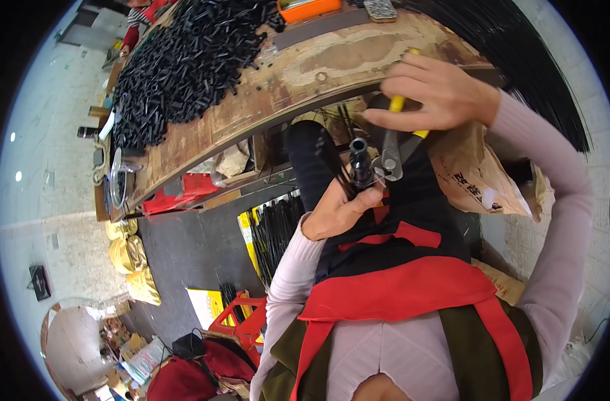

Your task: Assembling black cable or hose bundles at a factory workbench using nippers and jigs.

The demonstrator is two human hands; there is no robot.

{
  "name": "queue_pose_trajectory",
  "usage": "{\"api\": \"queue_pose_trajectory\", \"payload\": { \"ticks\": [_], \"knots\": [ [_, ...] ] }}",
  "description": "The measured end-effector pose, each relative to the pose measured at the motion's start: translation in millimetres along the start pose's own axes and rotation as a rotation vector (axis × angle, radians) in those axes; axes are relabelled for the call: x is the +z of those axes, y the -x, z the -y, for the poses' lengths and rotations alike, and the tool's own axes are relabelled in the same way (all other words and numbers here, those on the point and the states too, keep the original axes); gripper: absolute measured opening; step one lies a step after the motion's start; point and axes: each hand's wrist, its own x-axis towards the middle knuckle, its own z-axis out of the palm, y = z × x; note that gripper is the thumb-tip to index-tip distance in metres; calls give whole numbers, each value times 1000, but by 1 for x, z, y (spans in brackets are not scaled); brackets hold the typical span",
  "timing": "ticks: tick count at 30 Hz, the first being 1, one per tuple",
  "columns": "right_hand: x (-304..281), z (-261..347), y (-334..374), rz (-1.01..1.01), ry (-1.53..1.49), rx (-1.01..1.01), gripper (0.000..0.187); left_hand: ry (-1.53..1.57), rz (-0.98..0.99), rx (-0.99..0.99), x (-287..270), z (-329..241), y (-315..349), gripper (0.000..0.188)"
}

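Observation:
My left hand point(348, 210) is closed around a dark tubular piece point(360, 164) with an open round end facing up. Several thin black rods point(331, 160) stick up beside it from the same hand. My right hand point(428, 97) grips yellow-handled pliers point(397, 103). Their grey metal head lies right against the tubular piece, above my lap; whether the jaws bite on it, I cannot tell. Part of the handles is hidden by my fingers.
A worn wooden bench point(345, 57) spans the far side, bearing a big heap of short black tubes point(191, 60) and an orange tray point(309, 9). Long black rods point(519, 53) lie at right. A paper sack point(478, 174) stands near my right knee; rod bundles point(275, 234) lie left.

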Motion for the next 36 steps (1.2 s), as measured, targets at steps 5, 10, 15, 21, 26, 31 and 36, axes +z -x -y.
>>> {"api": "queue_pose_trajectory", "payload": {
  "ticks": [5, 10, 15, 21, 26, 31, 36],
  "knots": [
    [16, -31, -23, -132, -75, -303, 41, -53, 77, -5, 5, -3, 1, 44],
    [2, 3, -11, 47, 32, 5, 43, 64, -104, 101, -13, -2, 4, 25],
    [-9, 85, -9, 211, -42, 594, 53, 50, -125, 103, -16, -5, 4, 19],
    [-7, 116, -16, 201, -282, 1015, 64, -22, -231, 121, -9, -8, -4, 19],
    [-7, 111, -18, 204, -291, 983, 65, -44, -237, 110, -8, -7, -1, 19],
    [-9, 108, -19, 222, -272, 962, 66, -38, -214, 123, -8, -6, -2, 20],
    [-5, 106, -20, 220, -143, 899, 64, -45, -250, 135, -6, -5, -1, 21]
  ]
}}
